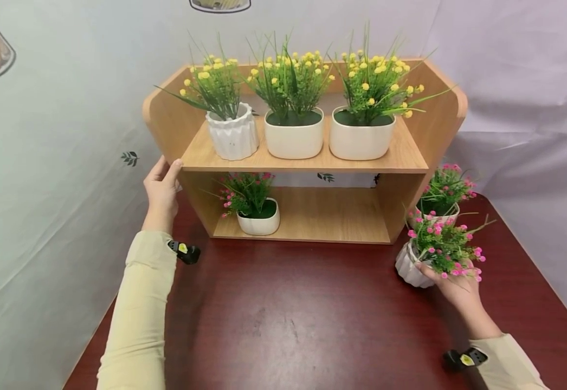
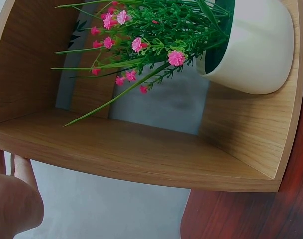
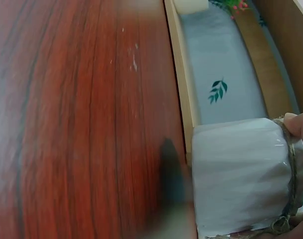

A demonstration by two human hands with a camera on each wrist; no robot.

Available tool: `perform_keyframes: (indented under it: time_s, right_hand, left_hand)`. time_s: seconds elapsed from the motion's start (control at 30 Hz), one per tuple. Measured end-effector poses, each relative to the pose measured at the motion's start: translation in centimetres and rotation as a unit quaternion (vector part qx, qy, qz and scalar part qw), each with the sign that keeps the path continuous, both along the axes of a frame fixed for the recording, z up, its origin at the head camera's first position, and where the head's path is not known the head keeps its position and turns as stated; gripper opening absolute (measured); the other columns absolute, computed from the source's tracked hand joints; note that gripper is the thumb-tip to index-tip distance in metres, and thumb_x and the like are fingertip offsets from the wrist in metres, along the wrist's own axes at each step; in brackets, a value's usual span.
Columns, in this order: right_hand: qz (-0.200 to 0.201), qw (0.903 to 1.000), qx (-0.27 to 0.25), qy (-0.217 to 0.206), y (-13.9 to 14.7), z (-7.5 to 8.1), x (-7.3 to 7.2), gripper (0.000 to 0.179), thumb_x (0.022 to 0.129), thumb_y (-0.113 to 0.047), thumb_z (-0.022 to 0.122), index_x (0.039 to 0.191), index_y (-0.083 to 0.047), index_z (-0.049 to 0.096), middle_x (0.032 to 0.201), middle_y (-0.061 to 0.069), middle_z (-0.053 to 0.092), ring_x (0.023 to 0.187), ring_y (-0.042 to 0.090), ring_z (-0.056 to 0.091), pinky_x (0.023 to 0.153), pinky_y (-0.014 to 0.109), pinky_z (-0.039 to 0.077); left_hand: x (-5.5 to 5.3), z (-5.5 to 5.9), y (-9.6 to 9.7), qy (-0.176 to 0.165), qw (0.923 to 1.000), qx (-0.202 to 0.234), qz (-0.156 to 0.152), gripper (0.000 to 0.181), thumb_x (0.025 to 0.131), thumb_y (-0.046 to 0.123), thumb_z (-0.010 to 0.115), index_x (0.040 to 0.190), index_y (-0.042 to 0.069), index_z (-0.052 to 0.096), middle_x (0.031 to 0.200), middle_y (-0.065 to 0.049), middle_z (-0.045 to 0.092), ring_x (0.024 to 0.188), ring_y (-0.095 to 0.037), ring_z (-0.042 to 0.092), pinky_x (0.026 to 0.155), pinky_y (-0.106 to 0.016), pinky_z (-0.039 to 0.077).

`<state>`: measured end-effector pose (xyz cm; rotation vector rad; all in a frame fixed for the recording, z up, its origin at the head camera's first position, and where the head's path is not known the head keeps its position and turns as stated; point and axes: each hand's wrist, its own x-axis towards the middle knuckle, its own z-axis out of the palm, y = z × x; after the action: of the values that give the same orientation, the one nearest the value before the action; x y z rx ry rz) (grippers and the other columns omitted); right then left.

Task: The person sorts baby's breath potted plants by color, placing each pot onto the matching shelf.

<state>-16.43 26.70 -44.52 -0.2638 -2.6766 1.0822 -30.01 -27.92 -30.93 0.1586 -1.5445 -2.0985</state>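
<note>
My left hand (image 1: 161,189) holds the left side panel of a two-tier wooden shelf (image 1: 303,165), thumb near its front edge and fingers along the outer face. At the shelf's right front corner, my right hand (image 1: 461,287) grips a white ribbed flowerpot (image 1: 412,266) near its rim, with pink artificial flowers (image 1: 446,246) partly covering the fingers. In the right wrist view the pot (image 3: 243,174) has twine (image 3: 291,169) round its neck. Whether its base touches the table cannot be told. On the lower tier, at left, stands a smooth white pot (image 1: 260,221) with pink flowers.
The upper tier bears a ribbed white pot (image 1: 234,138) and two smooth oval pots (image 1: 293,138), (image 1: 362,140), all with yellow flowers. Another pink-flowered pot (image 1: 437,214) stands beside the shelf at right. Beneath everything is a dark red table (image 1: 283,319), with a pale cloth backdrop (image 1: 69,108) behind.
</note>
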Motion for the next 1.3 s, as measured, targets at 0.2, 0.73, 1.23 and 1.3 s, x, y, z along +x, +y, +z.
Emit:
perform_keyframes:
  time_s: [0.2,0.73,1.23,1.3]
  right_hand:
    - [0.019,0.9997,0.003,0.017,-1.3,0.3,-0.4,0.070,0.078,-0.027,0.074,0.128,0.012,0.044,0.124,0.033,0.049,0.114,0.045,0.046,0.090,0.059,0.039]
    - [0.035,0.9991,0.000,0.024,-4.9,0.6,-1.3,0.059,0.075,-0.026,0.076,0.116,0.009,0.054,0.117,0.033,0.054,0.110,0.046,0.049,0.088,0.061,0.040]
    - [0.051,0.9957,-0.066,0.041,-6.9,1.1,-2.2,0.061,0.073,-0.021,0.078,0.120,0.009,0.052,0.118,0.028,0.057,0.112,0.040,0.051,0.091,0.050,0.040]
    - [0.051,0.9959,-0.066,0.036,-7.2,1.1,-2.4,0.065,0.073,-0.021,0.078,0.123,0.009,0.049,0.121,0.029,0.055,0.115,0.042,0.049,0.094,0.052,0.040]
  left_hand:
    - [-0.1,-0.1,-0.2,-0.004,1.0000,-0.005,-0.001,0.044,0.086,0.010,0.070,0.128,0.016,0.062,0.133,-0.008,0.058,0.109,-0.016,0.060,0.104,-0.034,0.042]
    - [-0.1,-0.1,-0.1,-0.019,0.9998,-0.003,0.001,0.045,0.086,0.011,0.069,0.129,0.018,0.061,0.136,-0.008,0.056,0.116,-0.018,0.057,0.107,-0.035,0.039]
    - [0.0,0.1,0.0,-0.010,0.9998,-0.014,0.001,0.045,0.087,0.009,0.068,0.130,0.016,0.059,0.136,-0.008,0.056,0.117,-0.017,0.056,0.107,-0.033,0.040]
    - [0.0,0.1,0.0,-0.010,0.9998,-0.016,0.001,0.045,0.087,0.010,0.068,0.130,0.017,0.060,0.136,-0.008,0.056,0.116,-0.017,0.057,0.106,-0.034,0.040]
